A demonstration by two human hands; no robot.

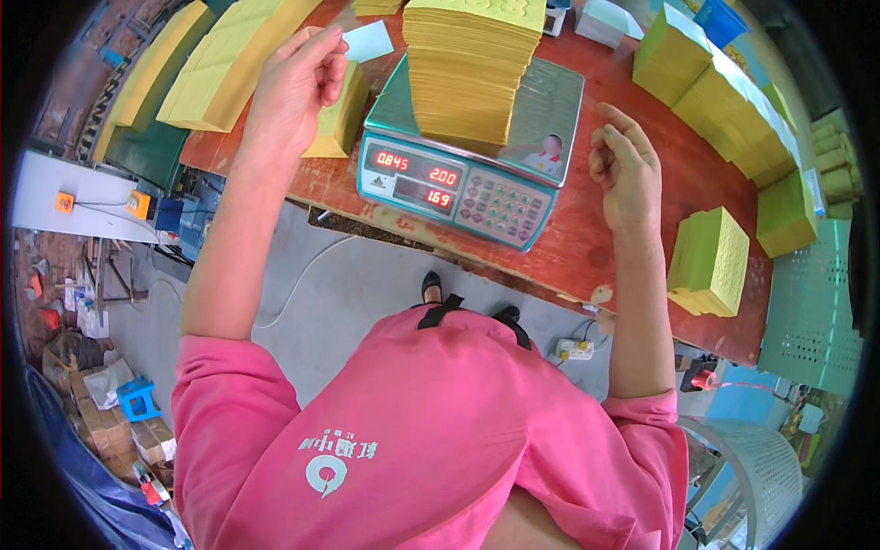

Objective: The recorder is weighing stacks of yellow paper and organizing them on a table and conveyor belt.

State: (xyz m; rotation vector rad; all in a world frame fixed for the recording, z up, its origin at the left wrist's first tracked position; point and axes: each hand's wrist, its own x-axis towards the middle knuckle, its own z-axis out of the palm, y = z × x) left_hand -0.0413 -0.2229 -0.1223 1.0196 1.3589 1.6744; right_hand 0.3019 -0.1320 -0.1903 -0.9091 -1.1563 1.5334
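My left hand (301,81) is raised at the left of the scale, its fingers curled. A pale blue slip of paper (368,41) projects from its thumb and fingertips and looks pinched there. My right hand (628,170) is above the table on the scale's right side, empty, with loosely bent fingers apart. Between my hands stands a teal electronic scale (458,192) with a metal plate and lit red digits. It bears a tall stack of yellow paper (467,82), touched by neither hand. A low yellow stack (337,115) sits beside my left wrist.
Long rows of yellow paper stacks (225,69) lie at the far left. More stacks (710,96), topped with pale paper, line the right side. One yellow block (710,261) rests near the right front of the red table (587,243). A blue container (720,23) stands behind.
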